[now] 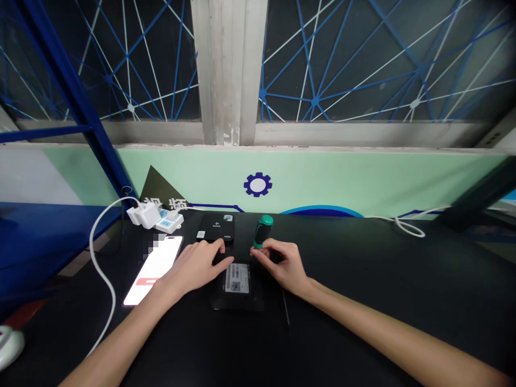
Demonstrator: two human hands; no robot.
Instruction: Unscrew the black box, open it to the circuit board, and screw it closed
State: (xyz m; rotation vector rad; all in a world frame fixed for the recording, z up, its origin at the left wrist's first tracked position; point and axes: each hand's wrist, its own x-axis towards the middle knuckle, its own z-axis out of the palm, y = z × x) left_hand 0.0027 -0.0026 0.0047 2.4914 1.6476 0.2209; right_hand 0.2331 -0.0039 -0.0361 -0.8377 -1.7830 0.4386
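Left hand: fingers pressed together, lightly curved, resting on upper edge of black device case, label up on dark bench. Right hand: thumb and forefinger pinched, nothing visible between, just beside upright green-capped screwdriver. Second black case behind; lit smartphone left.
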